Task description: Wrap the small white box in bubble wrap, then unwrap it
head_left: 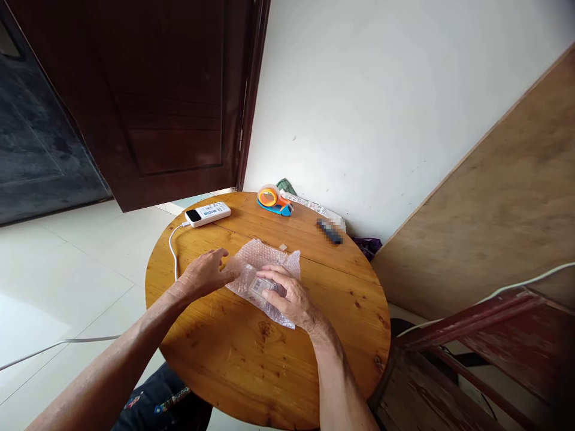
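Note:
A sheet of bubble wrap (265, 252) lies on the round wooden table, its far right corner sticking up. On its middle rests a small flat rectangular item (257, 286), clear or pale with darker markings; its kind I cannot make out. My right hand (291, 296) is over the item and the wrap, fingers stretched and thumb apart, covering part of both. At the wrap's left edge is my left hand (207, 272), thumb and fingers spread. Its thumb reaches the edge of the plastic; whether it touches I cannot tell.
The round table (341, 311) carries a white device (208, 213) with a cable, a tape dispenser (275, 201) and a dark, pixelated object (329, 231). A small pale scrap (283, 246) lies behind the wrap. A white wall stands behind; a dark red chair (476, 323) is at right.

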A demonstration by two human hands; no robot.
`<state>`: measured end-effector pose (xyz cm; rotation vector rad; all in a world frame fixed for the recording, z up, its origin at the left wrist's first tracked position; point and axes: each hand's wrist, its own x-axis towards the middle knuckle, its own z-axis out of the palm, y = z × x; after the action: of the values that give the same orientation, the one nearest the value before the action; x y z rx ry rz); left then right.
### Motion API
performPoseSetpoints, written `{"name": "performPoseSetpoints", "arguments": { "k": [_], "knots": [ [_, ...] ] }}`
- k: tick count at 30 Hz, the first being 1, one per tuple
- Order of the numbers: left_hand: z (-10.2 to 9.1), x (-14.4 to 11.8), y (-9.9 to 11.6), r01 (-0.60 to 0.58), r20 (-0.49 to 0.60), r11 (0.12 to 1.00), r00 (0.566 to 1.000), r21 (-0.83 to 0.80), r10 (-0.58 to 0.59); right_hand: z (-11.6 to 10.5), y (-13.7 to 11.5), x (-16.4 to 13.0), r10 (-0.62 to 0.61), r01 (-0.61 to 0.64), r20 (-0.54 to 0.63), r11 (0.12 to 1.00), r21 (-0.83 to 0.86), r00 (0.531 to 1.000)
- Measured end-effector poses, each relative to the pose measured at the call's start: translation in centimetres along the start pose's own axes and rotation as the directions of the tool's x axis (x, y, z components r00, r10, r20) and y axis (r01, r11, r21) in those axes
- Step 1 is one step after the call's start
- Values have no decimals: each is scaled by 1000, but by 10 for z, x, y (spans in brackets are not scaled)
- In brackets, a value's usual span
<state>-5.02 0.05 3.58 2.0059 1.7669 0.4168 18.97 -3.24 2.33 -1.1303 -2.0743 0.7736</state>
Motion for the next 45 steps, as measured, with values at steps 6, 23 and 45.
{"name": "performPoseSetpoints", "arguments": {
  "k": [6,23,45],
  "knots": [
    [1,5,4,89,101,996,991,13,-90,1,-4,-1,37,-36,23,999,-27,999],
    [7,11,25,23,65,982,998,-189,-11,4,-1,2,5,-4,20,999,-33,1000],
    [-4,-11,54,-143,269,898,924,-416,272,2,-10,0,166,-165,-18,985,43,986]
  ]
}}
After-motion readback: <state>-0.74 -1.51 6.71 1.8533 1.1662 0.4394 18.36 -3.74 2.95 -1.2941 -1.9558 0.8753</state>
